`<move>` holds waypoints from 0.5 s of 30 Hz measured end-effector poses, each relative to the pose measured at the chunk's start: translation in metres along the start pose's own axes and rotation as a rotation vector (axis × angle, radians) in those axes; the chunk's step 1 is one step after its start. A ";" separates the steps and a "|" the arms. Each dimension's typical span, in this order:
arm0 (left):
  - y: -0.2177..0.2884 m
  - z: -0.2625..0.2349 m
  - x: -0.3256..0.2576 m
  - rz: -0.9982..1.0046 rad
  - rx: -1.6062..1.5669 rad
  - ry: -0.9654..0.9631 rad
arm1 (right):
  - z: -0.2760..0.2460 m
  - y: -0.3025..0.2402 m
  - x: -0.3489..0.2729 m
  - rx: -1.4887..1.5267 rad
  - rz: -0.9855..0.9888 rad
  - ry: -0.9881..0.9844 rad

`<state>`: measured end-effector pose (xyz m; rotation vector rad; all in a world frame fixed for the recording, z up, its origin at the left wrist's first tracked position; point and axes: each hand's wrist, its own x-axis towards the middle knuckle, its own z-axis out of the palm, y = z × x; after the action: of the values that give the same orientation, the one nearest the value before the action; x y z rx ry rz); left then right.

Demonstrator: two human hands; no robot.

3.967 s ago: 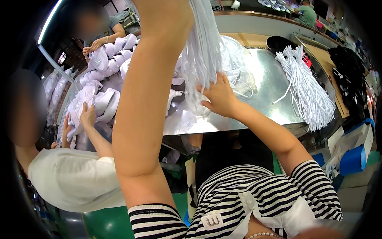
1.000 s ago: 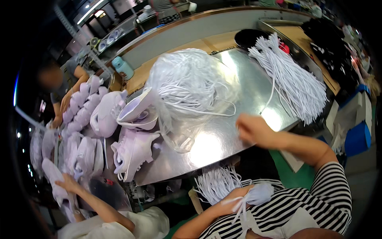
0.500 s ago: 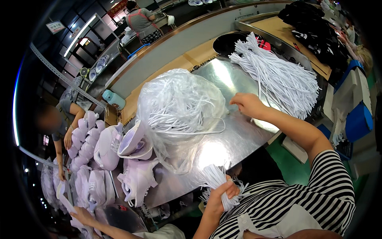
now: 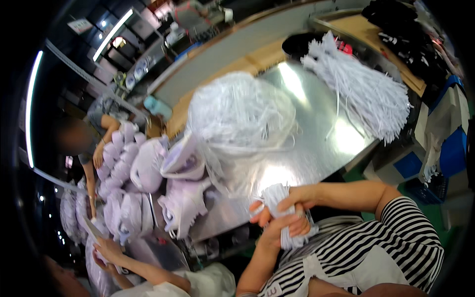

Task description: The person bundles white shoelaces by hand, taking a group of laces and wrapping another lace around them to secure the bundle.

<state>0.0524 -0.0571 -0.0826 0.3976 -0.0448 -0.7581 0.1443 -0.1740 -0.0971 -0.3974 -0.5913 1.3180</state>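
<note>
A bundle of white shoelaces point(image 4: 275, 194) is gripped close to my striped shirt, at the table's near edge. My left hand point(image 4: 283, 228) is closed around its lower part, with lace ends sticking out below. Just above it, my right hand point(image 4: 296, 198) wraps the upper part, thumb in front and fingertips showing on the far side. Beyond them on the shiny metal table point(image 4: 316, 148) sits a clear plastic bag point(image 4: 242, 114) full of white laces. A larger sheaf of white shoelaces point(image 4: 358, 91) lies loose at the back right.
Pale lilac shoes point(image 4: 183, 205) crowd the left, where co-workers' hands point(image 4: 110, 250) handle some. A light blue bottle point(image 4: 157, 107) stands behind them. Black items point(image 4: 405, 44) are heaped at the far right, above blue and grey bins point(image 4: 452, 151). A raised partition point(image 4: 222, 52) runs along the back.
My right hand has come back from over the table near the lace sheaf and closed on the bundle in my left hand. The whole view has shifted slightly and blurred.
</note>
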 end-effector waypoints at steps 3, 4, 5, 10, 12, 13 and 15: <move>-0.001 -0.001 -0.020 0.081 -0.014 -0.074 | 0.039 -0.012 0.012 -0.201 0.021 0.192; -0.003 0.009 -0.023 0.154 0.025 -0.107 | 0.055 -0.016 0.013 -0.295 0.031 0.205; 0.000 0.019 -0.028 0.140 0.093 -0.058 | 0.073 -0.025 0.012 -0.361 0.054 0.285; -0.018 0.005 -0.020 -0.007 0.417 0.073 | 0.067 -0.045 -0.008 -0.619 -0.105 0.304; -0.019 0.004 -0.017 -0.046 0.374 0.116 | 0.070 -0.047 -0.010 -0.644 -0.106 0.327; -0.020 0.005 -0.014 -0.066 0.416 0.158 | 0.067 -0.048 -0.011 -0.644 -0.050 0.288; -0.010 0.011 -0.015 0.017 0.547 0.318 | 0.079 -0.051 -0.015 -0.875 -0.220 0.197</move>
<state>0.0325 -0.0571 -0.0747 1.0335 0.0447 -0.6513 0.1339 -0.2038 -0.0076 -1.1263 -0.9992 0.7392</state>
